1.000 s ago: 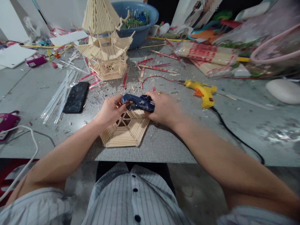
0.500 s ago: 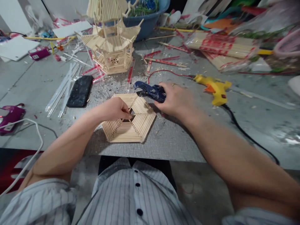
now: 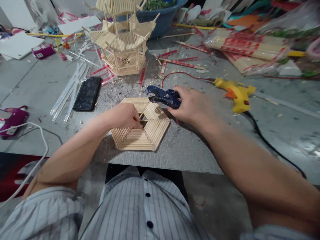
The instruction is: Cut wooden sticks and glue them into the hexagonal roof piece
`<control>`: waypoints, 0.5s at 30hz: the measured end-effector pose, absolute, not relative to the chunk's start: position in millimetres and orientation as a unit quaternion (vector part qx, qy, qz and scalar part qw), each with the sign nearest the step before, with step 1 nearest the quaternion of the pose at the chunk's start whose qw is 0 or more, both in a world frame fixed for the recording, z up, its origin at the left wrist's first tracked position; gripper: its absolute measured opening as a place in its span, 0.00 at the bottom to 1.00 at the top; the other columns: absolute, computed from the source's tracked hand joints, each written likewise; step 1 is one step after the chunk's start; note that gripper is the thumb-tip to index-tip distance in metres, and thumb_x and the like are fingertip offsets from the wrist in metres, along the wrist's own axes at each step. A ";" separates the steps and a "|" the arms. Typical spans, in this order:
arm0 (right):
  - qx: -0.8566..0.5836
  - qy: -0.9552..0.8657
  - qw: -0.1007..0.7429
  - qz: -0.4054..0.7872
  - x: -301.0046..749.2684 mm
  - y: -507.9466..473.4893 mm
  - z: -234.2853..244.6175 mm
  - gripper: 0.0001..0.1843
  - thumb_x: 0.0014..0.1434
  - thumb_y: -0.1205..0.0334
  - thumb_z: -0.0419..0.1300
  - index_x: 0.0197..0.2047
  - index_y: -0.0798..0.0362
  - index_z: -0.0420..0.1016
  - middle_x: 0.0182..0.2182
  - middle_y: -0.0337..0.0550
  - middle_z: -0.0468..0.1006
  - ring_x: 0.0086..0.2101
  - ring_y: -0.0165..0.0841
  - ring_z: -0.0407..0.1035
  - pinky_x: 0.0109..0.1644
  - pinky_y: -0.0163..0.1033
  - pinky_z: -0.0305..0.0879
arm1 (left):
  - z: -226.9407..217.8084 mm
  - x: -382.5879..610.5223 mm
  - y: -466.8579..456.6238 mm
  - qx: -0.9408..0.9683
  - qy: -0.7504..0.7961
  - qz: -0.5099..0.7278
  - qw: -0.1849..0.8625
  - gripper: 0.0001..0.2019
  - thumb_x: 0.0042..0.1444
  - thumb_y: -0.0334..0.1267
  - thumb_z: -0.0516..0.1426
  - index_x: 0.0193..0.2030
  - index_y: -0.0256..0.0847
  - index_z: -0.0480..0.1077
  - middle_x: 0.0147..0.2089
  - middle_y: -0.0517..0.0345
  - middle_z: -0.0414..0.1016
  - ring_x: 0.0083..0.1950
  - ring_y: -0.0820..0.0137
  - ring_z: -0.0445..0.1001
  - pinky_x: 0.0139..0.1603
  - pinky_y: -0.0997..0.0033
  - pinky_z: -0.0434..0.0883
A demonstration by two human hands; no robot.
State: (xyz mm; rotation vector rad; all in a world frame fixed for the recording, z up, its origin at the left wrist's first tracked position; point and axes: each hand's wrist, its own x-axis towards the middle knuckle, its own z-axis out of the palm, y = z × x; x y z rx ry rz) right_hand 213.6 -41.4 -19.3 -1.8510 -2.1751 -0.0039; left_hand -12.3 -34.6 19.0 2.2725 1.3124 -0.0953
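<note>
A flat hexagonal panel of pale wooden sticks lies near the table's front edge, with a small opening at its middle. Over that opening is my left hand, its thumb and fingers closed in a pinch. Whatever sits between those fingertips is hidden. My right hand grips a dark blue pipe cutter above the panel's far right corner. The cutter's curved jaw and dark blade point left, with a gap between them.
Behind the panel stands a tiered stick pavilion, beside a blue basin. A black phone and clear glue sticks lie left. On the right are a yellow glue gun with its cord and bagged sticks.
The whole view has shifted slightly, with the table's things a little farther right and up. Both hands keep nearly the same places over the panel, and the cutter is still held.
</note>
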 end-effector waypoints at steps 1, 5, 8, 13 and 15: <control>-0.641 -0.754 0.142 -0.001 213.7 -41.5 -19.3 0.28 0.53 0.50 0.60 0.55 0.55 0.68 0.39 0.57 0.76 0.40 0.50 0.69 0.39 0.48 0.62 | 18.8 -12.5 -34.6 0.840 0.478 -0.034 0.255 0.05 0.45 0.37 0.62 0.23 0.43 0.79 0.20 0.61 0.76 0.21 0.75 0.66 0.26 0.74 0.58; -0.638 -0.757 0.143 0.002 213.9 -41.7 -19.2 0.29 0.53 0.49 0.60 0.55 0.55 0.69 0.40 0.58 0.76 0.41 0.51 0.70 0.40 0.49 0.62 | 16.5 -14.5 -32.1 0.854 0.451 -0.028 0.259 0.05 0.45 0.37 0.61 0.22 0.44 0.78 0.19 0.62 0.74 0.20 0.76 0.65 0.24 0.75 0.57; -0.632 -0.761 0.146 0.005 213.8 -41.9 -19.0 0.29 0.54 0.48 0.59 0.55 0.56 0.69 0.41 0.58 0.76 0.41 0.51 0.70 0.41 0.49 0.62 | 16.4 -14.5 -30.1 0.853 0.454 -0.029 0.255 0.06 0.45 0.38 0.62 0.21 0.42 0.78 0.19 0.63 0.74 0.19 0.77 0.63 0.24 0.74 0.55; -0.626 -0.763 0.158 0.006 214.1 -41.3 -21.0 0.31 0.52 0.46 0.59 0.54 0.56 0.69 0.42 0.59 0.76 0.41 0.52 0.70 0.41 0.50 0.62 | 25.1 -14.1 -31.4 0.854 0.442 -0.084 0.260 0.09 0.50 0.41 0.60 0.27 0.39 0.79 0.24 0.61 0.76 0.23 0.78 0.65 0.28 0.75 0.57; -0.624 -0.764 0.165 0.007 214.5 -40.9 -22.5 0.31 0.52 0.46 0.59 0.54 0.56 0.70 0.42 0.58 0.76 0.41 0.52 0.70 0.41 0.50 0.62 | 27.9 -14.4 -32.6 0.855 0.434 -0.099 0.266 0.09 0.50 0.40 0.59 0.30 0.38 0.79 0.26 0.60 0.77 0.25 0.78 0.66 0.30 0.75 0.58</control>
